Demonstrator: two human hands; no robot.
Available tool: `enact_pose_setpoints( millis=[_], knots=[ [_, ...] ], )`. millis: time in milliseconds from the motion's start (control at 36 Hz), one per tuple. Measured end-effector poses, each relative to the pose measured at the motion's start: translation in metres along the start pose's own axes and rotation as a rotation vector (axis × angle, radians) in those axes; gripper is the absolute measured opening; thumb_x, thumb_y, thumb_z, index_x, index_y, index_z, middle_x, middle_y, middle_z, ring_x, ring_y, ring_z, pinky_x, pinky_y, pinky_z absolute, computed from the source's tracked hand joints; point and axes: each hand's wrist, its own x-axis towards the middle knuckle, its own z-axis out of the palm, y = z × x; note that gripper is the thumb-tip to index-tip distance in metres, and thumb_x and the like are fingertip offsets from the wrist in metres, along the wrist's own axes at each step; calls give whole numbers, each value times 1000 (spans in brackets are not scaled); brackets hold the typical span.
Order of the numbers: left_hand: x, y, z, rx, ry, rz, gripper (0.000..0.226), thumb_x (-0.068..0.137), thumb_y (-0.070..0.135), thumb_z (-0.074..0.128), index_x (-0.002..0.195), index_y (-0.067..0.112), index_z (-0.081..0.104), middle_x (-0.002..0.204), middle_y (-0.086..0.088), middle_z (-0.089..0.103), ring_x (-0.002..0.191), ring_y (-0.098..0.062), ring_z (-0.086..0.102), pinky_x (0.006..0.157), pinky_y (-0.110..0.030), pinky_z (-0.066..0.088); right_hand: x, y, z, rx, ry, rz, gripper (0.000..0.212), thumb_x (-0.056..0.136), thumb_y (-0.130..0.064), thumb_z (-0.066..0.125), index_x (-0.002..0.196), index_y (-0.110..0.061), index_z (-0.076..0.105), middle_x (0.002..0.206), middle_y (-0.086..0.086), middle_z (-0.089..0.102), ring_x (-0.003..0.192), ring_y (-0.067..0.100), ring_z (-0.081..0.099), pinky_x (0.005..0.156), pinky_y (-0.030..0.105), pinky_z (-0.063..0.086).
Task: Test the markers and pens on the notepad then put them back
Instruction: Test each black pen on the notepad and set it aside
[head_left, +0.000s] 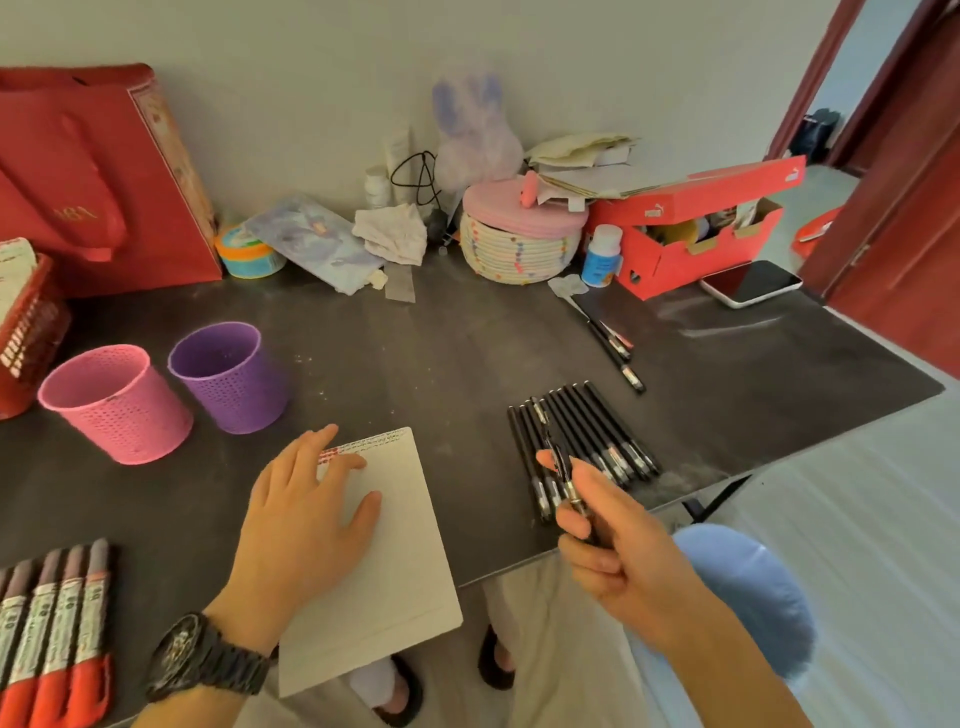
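Note:
A white notepad (395, 561) lies at the table's front edge, with small red and dark marks along its top. My left hand (304, 514) rests flat on its upper left part, fingers spread. My right hand (618, 551) holds a black pen (558, 457) above the near end of a row of several black pens (582, 436). A row of several markers (57, 623) with red caps lies at the front left. A pink cup (117, 402) and a purple cup (231, 376) stand at the left, nothing showing inside them.
Three more black pens (615, 351) lie apart behind the row. Along the wall stand a red bag (93, 171), a woven basket with a pink lid (519, 234), a red shoebox (696, 228) and a phone (750, 283). A red basket (26, 322) sits far left.

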Motion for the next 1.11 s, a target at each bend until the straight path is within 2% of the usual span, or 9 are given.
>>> enact_pose_setpoints(
  millis=[83,194,278,361,528,694,889,1028,1111],
  knots=[
    [7,24,-3,-61,48,80,45,92,55,53,131,35,55,160,3,28,149,-23,20,118,-46,18,-4,-14,-22,-43,235,-120,32,99,-8,48,103,-20,78,75,7,59,45,9,38,36,18,28],
    [24,70,1,-117,41,241,53,92,64,44,139,40,44,162,7,21,151,-19,11,116,-35,6,-5,-47,-51,-313,458,-317,36,99,8,45,112,-13,71,86,7,74,58,12,53,48,21,44],
    [34,111,9,-145,9,386,62,91,71,28,145,42,32,163,9,15,151,-17,3,120,-39,4,1,-69,-76,-665,641,-390,22,100,-7,56,107,-22,70,85,-4,78,64,4,63,58,16,49],
    [44,152,19,-166,-30,524,65,92,71,28,149,40,30,163,10,17,152,-15,2,124,-48,8,16,-76,-104,-942,835,-385,10,100,-28,58,102,-32,66,79,-23,74,78,0,66,71,27,47],
    [64,209,38,-180,-134,720,65,91,69,34,151,45,27,165,13,12,152,-7,-6,121,-48,-10,41,-56,-126,-1132,1107,-546,15,101,-40,42,100,-38,56,69,-25,65,82,14,60,65,28,37],
    [67,206,57,-193,-168,735,64,92,73,27,151,55,9,163,24,-8,147,1,-19,119,-45,-14,43,-42,-124,-1111,1165,-714,24,92,-48,36,101,-40,56,66,-23,63,81,-4,52,65,16,33],
    [64,197,58,-166,-133,690,50,96,70,17,142,54,25,162,27,2,147,3,-14,123,-42,-2,40,-38,-123,-1015,1138,-719,11,97,-39,45,99,-45,54,72,-20,66,81,2,57,66,20,40],
    [66,200,52,-135,-198,688,51,95,68,18,144,55,19,160,29,-7,145,3,-22,123,-41,-7,10,-42,-125,-459,1058,-723,27,105,-17,48,99,-28,71,59,-2,61,55,6,53,55,15,44],
    [69,203,46,-164,-253,673,52,91,72,23,141,59,17,158,32,-4,144,5,-22,123,-42,-7,-11,-28,-137,-162,1187,-677,31,101,-15,49,89,-25,76,53,-8,45,48,3,42,47,11,37]
  ],
)
